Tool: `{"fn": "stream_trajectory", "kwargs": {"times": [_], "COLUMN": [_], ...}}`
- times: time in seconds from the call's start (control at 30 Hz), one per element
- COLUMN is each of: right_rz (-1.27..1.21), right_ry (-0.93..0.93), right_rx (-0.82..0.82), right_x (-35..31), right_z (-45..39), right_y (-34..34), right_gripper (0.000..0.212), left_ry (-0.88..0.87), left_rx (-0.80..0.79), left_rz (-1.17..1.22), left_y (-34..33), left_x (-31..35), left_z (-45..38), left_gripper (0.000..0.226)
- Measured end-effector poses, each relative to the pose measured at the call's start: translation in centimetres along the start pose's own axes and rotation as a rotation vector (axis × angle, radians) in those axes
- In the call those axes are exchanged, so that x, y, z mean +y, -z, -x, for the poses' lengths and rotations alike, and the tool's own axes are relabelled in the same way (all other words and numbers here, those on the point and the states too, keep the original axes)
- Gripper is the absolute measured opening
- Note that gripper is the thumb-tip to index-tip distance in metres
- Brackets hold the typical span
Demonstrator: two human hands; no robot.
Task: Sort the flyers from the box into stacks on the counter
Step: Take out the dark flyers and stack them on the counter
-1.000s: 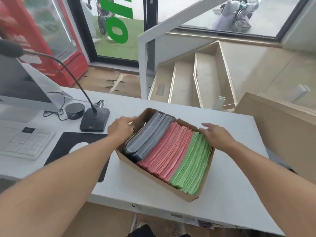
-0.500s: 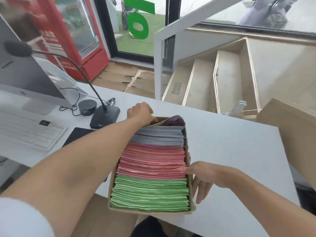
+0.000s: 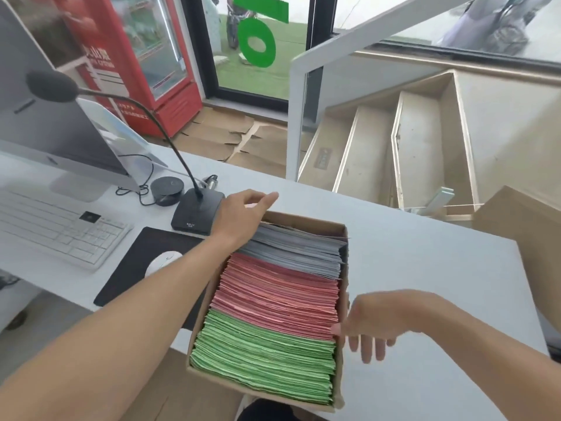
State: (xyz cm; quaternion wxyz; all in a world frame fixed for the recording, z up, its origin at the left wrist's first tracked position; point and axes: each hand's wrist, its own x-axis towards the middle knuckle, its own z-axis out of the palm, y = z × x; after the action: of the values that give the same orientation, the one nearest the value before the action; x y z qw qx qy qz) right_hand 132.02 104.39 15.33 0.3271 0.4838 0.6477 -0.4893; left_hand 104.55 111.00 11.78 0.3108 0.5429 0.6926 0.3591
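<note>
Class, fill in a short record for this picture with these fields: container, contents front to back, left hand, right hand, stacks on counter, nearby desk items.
container: open cardboard box, its near end hanging over the edge of the white counter
contents front to back: green flyers, pink flyers, grey flyers, all on edge
left hand: over the box's far left corner, fingers extended
right hand: at the box's right wall, thumb touching the pink flyers
stacks on counter: none visible
nearby desk items: gooseneck microphone, keyboard, mouse
</note>
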Motion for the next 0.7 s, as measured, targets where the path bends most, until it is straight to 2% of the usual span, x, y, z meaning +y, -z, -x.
{"fn": "stream_trajectory", "kwargs": {"times": [0.07, 0.17, 0.2, 0.27, 0.37, 0.5, 0.7], "right_rz": [-0.007, -0.029, 0.015, 0.054, 0.173, 0.074, 0.015], "right_ry": [-0.008, 0.1, 0.153, 0.275, 0.31, 0.34, 0.293], "right_rx": [0.329, 0.965, 1.066, 1.055, 0.971, 1.08, 1.227], "right_x": [-0.6, -2.0, -2.6, -3.6, -3.7, -2.6, -2.6], "right_z": [1.2, 1.4, 0.7, -1.7, -6.3, -9.4, -9.8], "right_y": [3.0, 6.3, 6.6, 6.3, 4.6, 2.9, 2.8], "right_gripper": [0.048, 0.034, 0.027, 0.029, 0.045, 0.045, 0.038], "left_ry": [0.009, 0.005, 0.006, 0.026, 0.017, -0.034, -0.034], "left_rx": [0.037, 0.094, 0.111, 0.132, 0.117, 0.12, 0.148], "left_rz": [0.065, 0.067, 0.049, 0.017, -0.086, -0.098, -0.034], "left_y": [-0.5, -1.1, -1.3, -1.6, -2.0, -2.1, -2.4], "left_x": [-0.5, -1.5, -1.8, -2.4, -3.3, -3.8, -3.3], "left_z": [1.3, 2.1, 2.2, 2.3, 2.4, 2.2, 1.2], "left_gripper": [0.043, 0.046, 0.049, 0.05, 0.048, 0.049, 0.043]}}
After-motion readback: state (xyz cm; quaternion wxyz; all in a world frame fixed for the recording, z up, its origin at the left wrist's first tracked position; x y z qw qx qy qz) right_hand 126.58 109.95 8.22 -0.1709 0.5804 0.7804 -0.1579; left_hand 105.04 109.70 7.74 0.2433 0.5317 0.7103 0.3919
